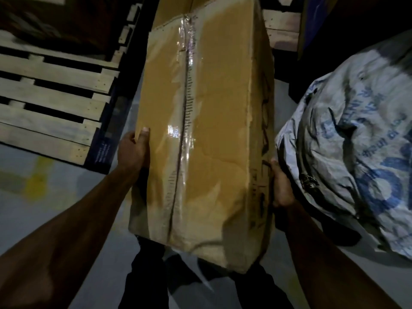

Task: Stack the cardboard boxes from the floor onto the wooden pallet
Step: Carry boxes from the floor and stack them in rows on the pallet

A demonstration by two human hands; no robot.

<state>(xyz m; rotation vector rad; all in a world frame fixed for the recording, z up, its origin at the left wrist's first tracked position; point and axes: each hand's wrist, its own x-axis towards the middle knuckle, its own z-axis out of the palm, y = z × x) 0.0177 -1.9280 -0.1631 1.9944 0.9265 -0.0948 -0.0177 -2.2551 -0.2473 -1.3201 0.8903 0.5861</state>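
We see one long cardboard box (200,134) held up in front of the body, above the grey floor (33,208), its far end running out of the top of the view. Clear tape (185,103) runs down the seam of its top face; the cardboard is creased and dented near the close end. The left hand (133,150) grips the box's left edge, thumb lying on the top face and fingers wrapped round the side. The right hand (281,185) presses against the right side, fingers curled under and mostly hidden, so we can't tell exactly how they lie. The wooden pallet (53,90) sits to the left, just beside the box, slats bare where we see them, with a dark blue edge. To the right, close against the right hand, a big white woven sack (356,139) with blue print. Dark trouser legs (147,270) show below the box.
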